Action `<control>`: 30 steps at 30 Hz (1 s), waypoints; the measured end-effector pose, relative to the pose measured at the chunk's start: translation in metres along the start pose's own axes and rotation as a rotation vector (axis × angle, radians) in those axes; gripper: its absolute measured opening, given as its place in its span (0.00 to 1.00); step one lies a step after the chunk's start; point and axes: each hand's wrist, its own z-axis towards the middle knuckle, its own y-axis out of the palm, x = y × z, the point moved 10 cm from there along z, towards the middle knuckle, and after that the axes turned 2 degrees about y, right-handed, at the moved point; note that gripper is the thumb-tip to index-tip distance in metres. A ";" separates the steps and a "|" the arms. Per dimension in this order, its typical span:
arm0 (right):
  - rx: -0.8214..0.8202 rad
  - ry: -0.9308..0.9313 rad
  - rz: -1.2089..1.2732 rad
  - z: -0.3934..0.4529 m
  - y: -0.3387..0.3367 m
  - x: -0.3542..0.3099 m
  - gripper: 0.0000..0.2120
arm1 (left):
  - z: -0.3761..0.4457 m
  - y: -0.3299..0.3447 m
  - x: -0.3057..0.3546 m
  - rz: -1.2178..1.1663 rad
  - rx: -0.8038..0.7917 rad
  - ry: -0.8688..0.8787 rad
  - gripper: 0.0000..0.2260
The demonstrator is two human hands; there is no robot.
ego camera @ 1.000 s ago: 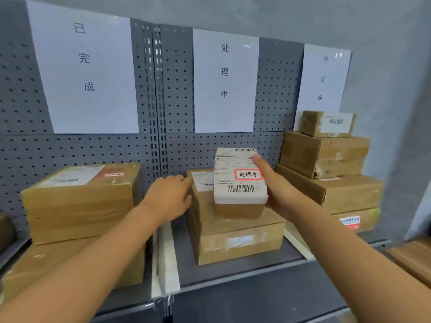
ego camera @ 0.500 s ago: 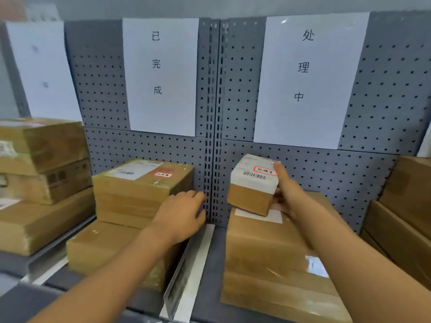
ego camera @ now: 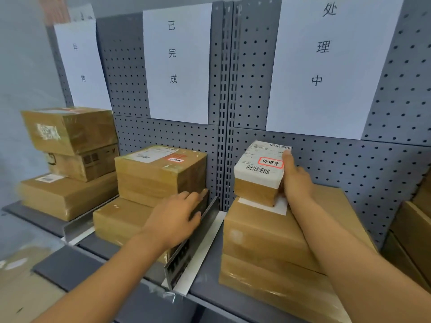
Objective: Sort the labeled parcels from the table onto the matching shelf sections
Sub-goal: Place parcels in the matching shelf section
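**Shelf stock: small parcel marked 处理中, middle-right section**

Item 1. Small parcel (ego camera: 258,176): brown carton, white shipping label with barcodes on top, red-bordered sticker reading 处理中. Sits on the large carton stack (ego camera: 275,243) in the section under the wall sheet 处理中 (ego camera: 326,66). The right hand (ego camera: 297,180) grasps its right side, thumb lying over the top label beside the sticker.

Item 2. Left hand (ego camera: 175,220): released, fingers straight and relaxed, resting against the lower front corner of the labelled carton (ego camera: 161,173) next to the metal divider (ego camera: 191,243). That carton bears a white label and a red-bordered sticker, text too small to read. It rests on a flatter carton (ego camera: 119,220), under the sheet 已完成 (ego camera: 177,61).

Item 3. Far-left section: three stacked cartons (ego camera: 70,159) below a sheet (ego camera: 81,64) with faint characters, not legible. The middle carton shows a partial dark arrow logo.

Change from half a second earlier: the view sits closer and further left, bringing the far-left sheet and stack more fully into frame. The small parcel, then tilted above the stack, is lower and nearly level on it. The left hand keeps its place by the divider.
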 end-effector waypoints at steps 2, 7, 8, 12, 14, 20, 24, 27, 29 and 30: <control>0.000 0.024 -0.035 0.007 -0.002 0.002 0.33 | -0.016 -0.003 -0.008 0.013 -0.028 -0.054 0.17; -0.171 0.222 0.061 0.020 0.005 0.012 0.37 | -0.050 -0.031 -0.032 0.115 -0.034 -0.128 0.18; -0.174 0.237 0.061 0.022 0.004 0.011 0.37 | -0.056 -0.038 -0.037 0.137 -0.026 -0.137 0.18; -0.066 0.178 -0.112 0.019 -0.010 -0.012 0.37 | -0.089 -0.057 -0.056 0.170 -0.012 -0.203 0.18; -0.017 -0.013 -0.236 0.004 -0.005 -0.046 0.33 | -0.105 -0.062 -0.066 0.181 -0.022 -0.235 0.18; -0.113 -0.808 -0.401 -0.155 0.098 -0.162 0.22 | -0.147 -0.096 -0.106 0.230 -0.029 -0.311 0.18; -0.364 -1.054 -0.487 -0.271 0.200 -0.172 0.22 | -0.182 -0.130 -0.144 0.283 -0.027 -0.346 0.15; -0.469 -1.182 -0.594 -0.341 0.271 -0.172 0.22 | -0.220 -0.159 -0.185 0.311 -0.013 -0.372 0.17; -0.506 -1.238 -0.643 -0.380 0.309 -0.177 0.20 | -0.250 -0.177 -0.216 0.326 -0.011 -0.400 0.19; -0.522 -1.250 -0.644 -0.398 0.325 -0.181 0.19 | -0.266 -0.185 -0.232 0.340 -0.016 -0.418 0.19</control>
